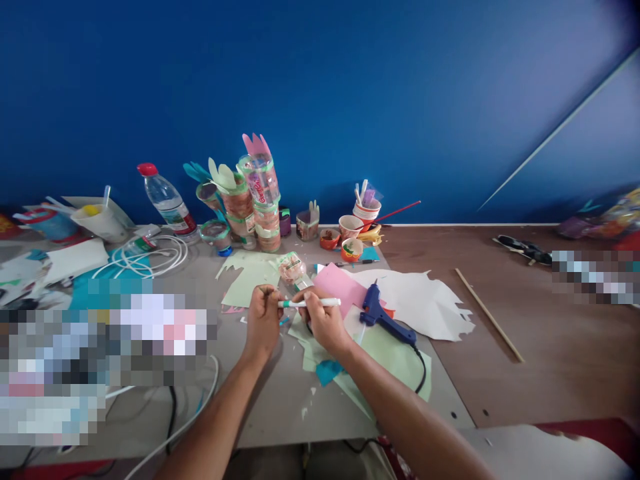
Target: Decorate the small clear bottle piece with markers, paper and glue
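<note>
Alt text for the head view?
A person's left-hand grip and right-hand grip hold a slim white pen with a green band over a cluttered grey tabletop. To the right, a dark-blue glue gun lies amid cut paper sheets; stacked clear plastic tubs stand before a blue wall.

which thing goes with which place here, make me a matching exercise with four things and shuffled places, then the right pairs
Things
1. slim white pen with a green band
2. dark blue glue gun
3. clear plastic bottle with a red cap
4. thin straight wooden stick

Places
A. standing near the blue wall
B. lying on the brown tabletop
C. between the left hand and right hand
D. lying on loose paper sheets

Pairs: 1-C, 2-D, 3-A, 4-B
</note>
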Motion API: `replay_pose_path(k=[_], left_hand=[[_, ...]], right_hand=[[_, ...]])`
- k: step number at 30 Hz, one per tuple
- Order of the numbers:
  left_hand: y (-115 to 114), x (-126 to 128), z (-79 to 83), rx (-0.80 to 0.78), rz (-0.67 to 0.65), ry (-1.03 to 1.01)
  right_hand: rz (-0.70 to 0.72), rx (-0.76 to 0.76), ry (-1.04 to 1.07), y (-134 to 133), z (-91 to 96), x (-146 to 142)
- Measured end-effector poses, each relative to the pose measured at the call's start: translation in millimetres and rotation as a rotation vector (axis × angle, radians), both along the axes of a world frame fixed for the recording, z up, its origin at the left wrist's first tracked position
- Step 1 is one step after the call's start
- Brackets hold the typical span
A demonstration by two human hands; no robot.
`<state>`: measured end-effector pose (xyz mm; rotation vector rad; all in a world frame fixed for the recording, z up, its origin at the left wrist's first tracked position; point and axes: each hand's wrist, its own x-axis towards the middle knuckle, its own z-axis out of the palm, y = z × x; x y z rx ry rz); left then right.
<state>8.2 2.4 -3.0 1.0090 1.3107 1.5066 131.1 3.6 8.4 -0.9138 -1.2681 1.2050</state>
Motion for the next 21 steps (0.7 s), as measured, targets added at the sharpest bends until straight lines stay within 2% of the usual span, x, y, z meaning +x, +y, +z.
replay_pose_path(k=[9,12,14,16,19,21], left_hand=[[-2.7,2.0,-11.1,0.004,0.023,0.002],[-2.0,2.6,-7.6,0.014,0.017,0.041],[1.3,-1.7,-2.5,0.061,0.037,0.136],[6.7,-11.1,1.6,0.145,0.151,0.233],[15.4,-30.4,1.3,0.212,0.437,0.229],[18.8,-40.2,-2.0,0.215,0.517,0.225]], right_hand=[[0.001,0.018,0.023,0.0,-3.5,-3.9],[0.01,0.038,0.006,-0.7,-2.3,-3.1],[0.028,0.069,-0.04,-2.4,0.3,-1.2],[0.039,0.141,-0.124,-4.4,2.2,0.7],[0.038,0.34,-0.338,-4.9,-1.5,0.9],[0.09,0.477,-0.564,-2.7,-8.2,-1.7]])
